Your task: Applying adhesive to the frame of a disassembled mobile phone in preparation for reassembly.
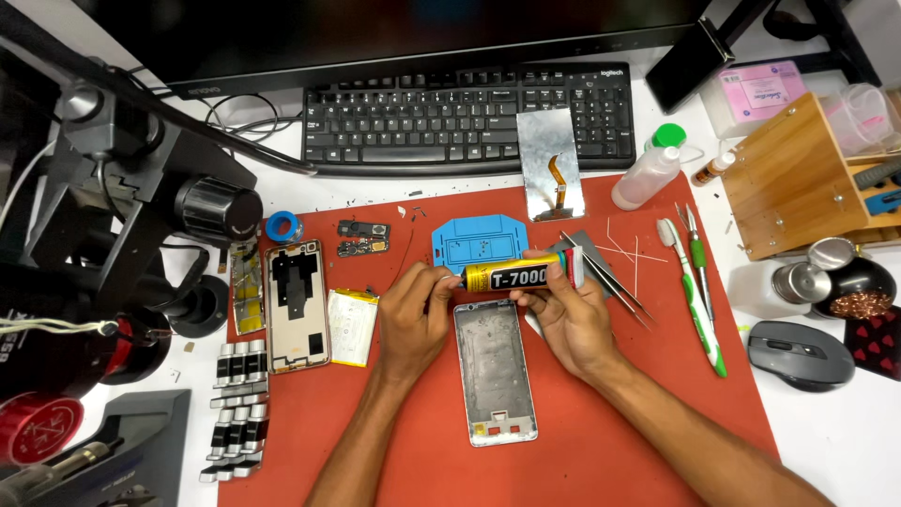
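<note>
My right hand [571, 314] grips a yellow and black glue tube [518, 276], held sideways above the red mat [601, 422]. The fingers of my left hand [415, 310] pinch the tube's nozzle end at its left tip. Just below both hands lies a silver phone frame [494, 372], flat on the mat. A blue plastic jig [479, 239] sits right behind the tube. Tweezers [610, 277] lie to the right of my right hand.
On the mat's left lie a gold phone back [297, 305], a battery [353, 326] and small boards [364, 238]. A keyboard [467, 115] is at the back, a microscope stand [122, 207] at left, a mouse [800, 353], a toothbrush [694, 300] and a wooden box [798, 178] at right.
</note>
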